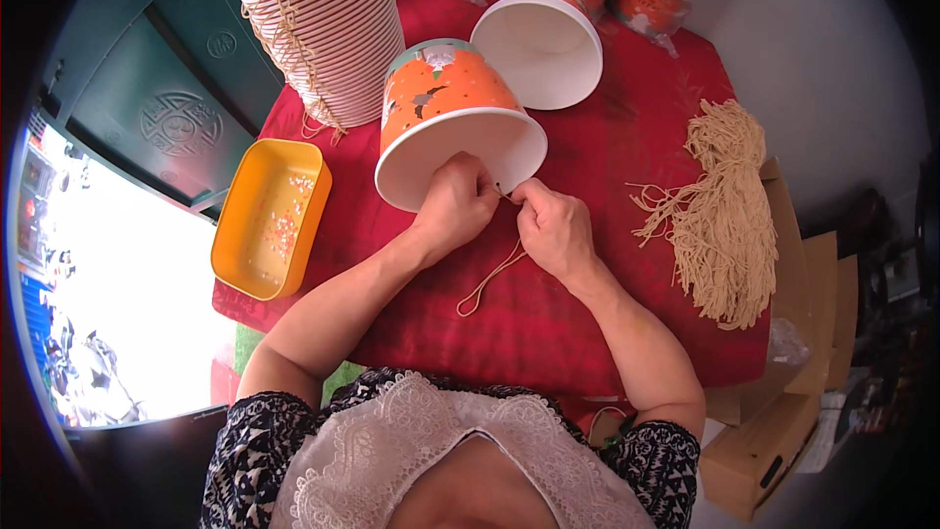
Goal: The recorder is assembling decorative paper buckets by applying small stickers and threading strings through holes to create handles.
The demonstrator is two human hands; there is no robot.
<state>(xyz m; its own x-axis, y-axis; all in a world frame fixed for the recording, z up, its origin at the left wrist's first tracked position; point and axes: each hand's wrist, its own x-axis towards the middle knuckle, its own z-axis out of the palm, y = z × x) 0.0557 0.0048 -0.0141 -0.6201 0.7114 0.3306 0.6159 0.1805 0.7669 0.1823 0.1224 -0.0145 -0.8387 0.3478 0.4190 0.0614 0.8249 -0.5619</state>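
Observation:
An orange paper bucket (446,96) with a white rim lies tipped on the table, its mouth turned toward me. My left hand (458,204) reaches into that mouth, fingers pinched on a thin tan cord close to the rim. Just outside the rim, my right hand (556,233) also pinches the cord, which spans the short gap between both hands. A loop of the cord (468,313) hangs from my right hand onto the red cloth. The left fingertips are partly hidden, and the cord's path through the rim is too small to make out.
Behind the bucket a second one (539,54) lies on its side. A tall nested stack (328,34) with cords along it stands at the left, a yellow plastic tub (223,235) nearer. A bundle of tan cords (725,225) lies right, beside cardboard boxes (764,451). More wrapped stacks stand behind.

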